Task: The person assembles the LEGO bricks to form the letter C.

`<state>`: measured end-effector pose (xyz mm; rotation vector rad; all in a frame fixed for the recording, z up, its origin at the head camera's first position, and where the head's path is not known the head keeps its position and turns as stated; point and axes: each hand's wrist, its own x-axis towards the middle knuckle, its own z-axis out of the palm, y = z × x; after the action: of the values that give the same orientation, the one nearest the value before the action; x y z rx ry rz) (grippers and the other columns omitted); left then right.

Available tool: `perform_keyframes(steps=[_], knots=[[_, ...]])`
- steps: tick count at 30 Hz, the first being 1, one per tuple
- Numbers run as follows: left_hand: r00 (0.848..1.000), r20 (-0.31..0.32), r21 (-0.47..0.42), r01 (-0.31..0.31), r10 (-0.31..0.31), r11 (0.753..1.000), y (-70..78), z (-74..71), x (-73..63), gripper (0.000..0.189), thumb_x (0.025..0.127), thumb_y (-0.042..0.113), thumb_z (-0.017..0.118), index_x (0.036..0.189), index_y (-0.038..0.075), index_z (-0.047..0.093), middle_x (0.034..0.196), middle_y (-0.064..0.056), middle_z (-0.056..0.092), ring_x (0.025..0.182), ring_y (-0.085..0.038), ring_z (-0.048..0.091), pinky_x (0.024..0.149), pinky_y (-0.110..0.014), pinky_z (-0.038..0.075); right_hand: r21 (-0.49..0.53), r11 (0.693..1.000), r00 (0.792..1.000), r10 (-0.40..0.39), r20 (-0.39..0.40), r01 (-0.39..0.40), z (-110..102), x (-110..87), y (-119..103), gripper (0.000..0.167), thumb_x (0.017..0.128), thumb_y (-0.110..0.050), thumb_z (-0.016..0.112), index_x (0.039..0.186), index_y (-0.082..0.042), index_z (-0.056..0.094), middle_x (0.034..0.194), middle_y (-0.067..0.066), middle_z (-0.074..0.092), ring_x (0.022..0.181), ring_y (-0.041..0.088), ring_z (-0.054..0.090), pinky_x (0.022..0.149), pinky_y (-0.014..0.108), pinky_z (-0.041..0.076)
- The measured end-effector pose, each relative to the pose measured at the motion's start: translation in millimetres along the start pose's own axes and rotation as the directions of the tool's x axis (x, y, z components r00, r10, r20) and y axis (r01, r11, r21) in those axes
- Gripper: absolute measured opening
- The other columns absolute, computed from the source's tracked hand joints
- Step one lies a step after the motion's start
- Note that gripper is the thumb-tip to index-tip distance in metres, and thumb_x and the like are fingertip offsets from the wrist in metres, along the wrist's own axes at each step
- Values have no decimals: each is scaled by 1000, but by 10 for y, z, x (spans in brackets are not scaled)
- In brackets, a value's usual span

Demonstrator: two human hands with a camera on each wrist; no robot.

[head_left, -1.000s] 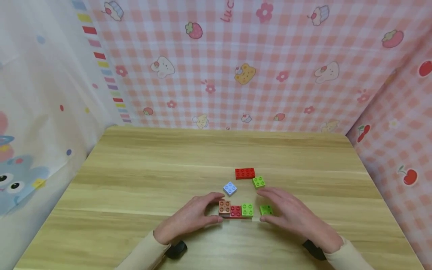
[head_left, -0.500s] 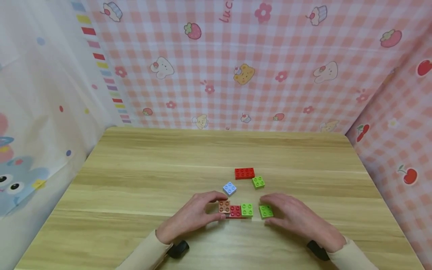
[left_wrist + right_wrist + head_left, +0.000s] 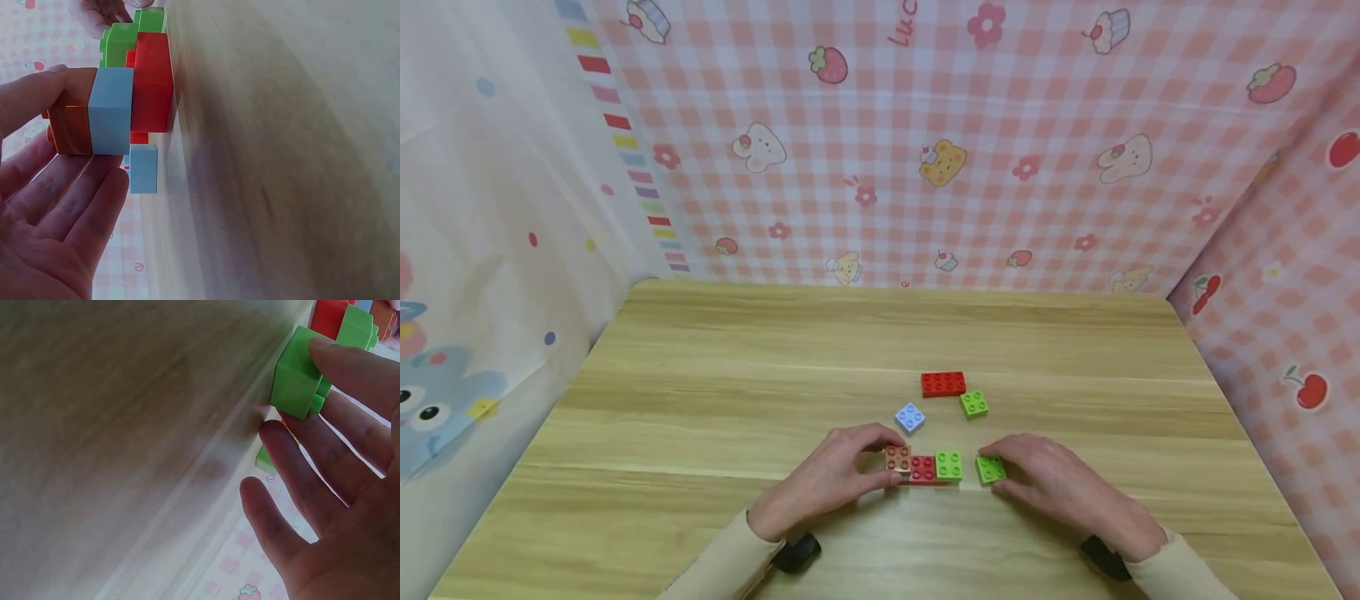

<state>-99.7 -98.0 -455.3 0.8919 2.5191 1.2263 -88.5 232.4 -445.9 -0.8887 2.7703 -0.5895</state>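
Observation:
In the head view my left hand pinches the left end of a small brick build, with thumb and fingers about a brown brick. The left wrist view shows this brown brick on a light blue brick, which sits on a long red brick. A green brick stands on the red one's right end, red studs bare between. Just right of the build, my right hand pinches a separate green brick between thumb and forefinger, while its other fingers are spread. A narrow gap parts this brick from the build.
Behind the build lie a loose light blue brick, a long red brick and another green brick. The wooden table ends at a checked cloth at the back, with cloth at both sides.
My right thumb and fingers have closed in on the green brick from a wider spread. My left fingers have moved slightly right and taken hold of the build's brown end.

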Motion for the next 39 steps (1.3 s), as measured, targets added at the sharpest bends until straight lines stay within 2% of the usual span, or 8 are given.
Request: perform_keyframes(steps=[13,20,24,30,39], knots=[[999,-1,-7,40,-40,999,0,11,12,34,93,27,80,123,15,69,118,4,73,114,-14,67,103,-41,53,3,1000,998,23,-52,-23,-29,-24,-19,34,93,-21,79,125,-11,71,121,2,72,114,25,67,97,50,56],[999,0,3,48,-48,999,9,-1,5,36,93,25,80,125,14,69,121,2,73,115,-16,67,103,-40,53,-23,1000,992,18,-121,-21,-39,-26,-57,36,93,-22,79,126,-12,71,120,1,71,112,23,67,95,48,57],[999,3,8,46,-46,999,16,-12,2,37,92,24,80,126,14,68,122,1,72,115,-16,66,103,-40,53,-23,1000,986,2,-167,-6,-49,-12,-69,37,92,-20,81,126,-11,71,119,1,71,111,22,68,94,47,58],[999,7,-4,34,-34,999,19,-18,4,37,92,23,80,126,13,69,121,2,73,115,-15,66,103,-39,53,11,1000,981,-3,-194,5,-63,15,-106,39,92,-20,80,129,-10,70,122,2,71,113,23,68,94,46,59],[1000,5,-8,23,-23,1000,21,-11,-12,39,91,21,81,126,13,69,121,0,73,113,-14,67,102,-37,54,31,998,960,-47,-274,58,-96,67,-182,43,90,-18,82,130,-10,69,124,3,71,112,24,69,94,47,58]])
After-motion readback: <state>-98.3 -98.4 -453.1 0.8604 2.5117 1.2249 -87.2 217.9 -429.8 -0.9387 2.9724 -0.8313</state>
